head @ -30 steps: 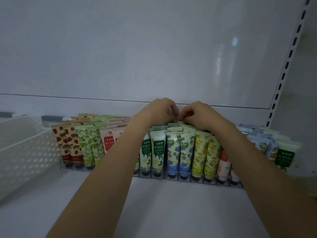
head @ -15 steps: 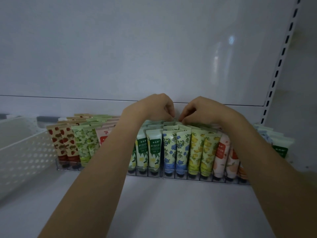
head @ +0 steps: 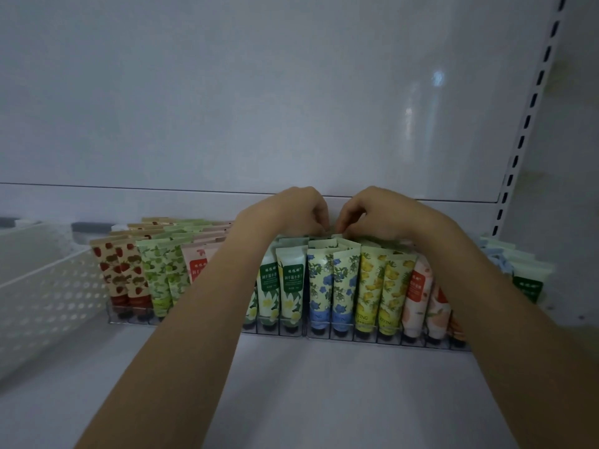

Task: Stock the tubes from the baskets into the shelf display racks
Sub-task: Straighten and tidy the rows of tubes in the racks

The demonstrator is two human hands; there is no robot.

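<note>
- Mid-frame, at the back of the clear rack [head: 389, 342]: left hand [head: 288, 212] and right hand [head: 379, 213], each grip curled, fingertips down among the crimped tops behind the blue-flower tubes [head: 334, 283]; cannot tell whether pinching one or merely pressing.
- Judged step: seating a tube at the rear of that lane. Best done by keeping it upright, cap down, and sliding it straight between dividers without tipping neighbours.
- Counted along the front: 2 strawberry tubes [head: 120, 273], 2 lime tubes [head: 162, 277], 2 blue-flower, 2 yellow tubes [head: 382, 286], 2 peach tubes [head: 423, 296]; 1 white basket [head: 42, 286] at left; loose tubes [head: 525, 280] far right, too blurred to count.
</note>
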